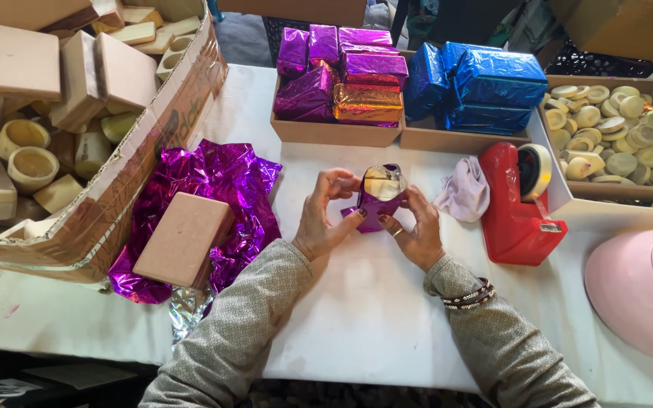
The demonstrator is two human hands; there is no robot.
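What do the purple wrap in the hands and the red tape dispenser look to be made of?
Purple wrap: thin metallic foil or foil-look film, judging by its mirror sheen and sharp creases. Red tape dispenser: apparently moulded glossy plastic, smooth with soft highlights. Both hands pinch the wrap.

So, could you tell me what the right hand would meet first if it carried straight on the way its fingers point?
The right hand already touches the purple foil parcel; that comes first.

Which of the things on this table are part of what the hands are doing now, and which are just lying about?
In use:
left hand
right hand
half-wrapped block
purple foil
bare block
tape dispenser

Lying about:
cloth
pink hat
tray of round pieces
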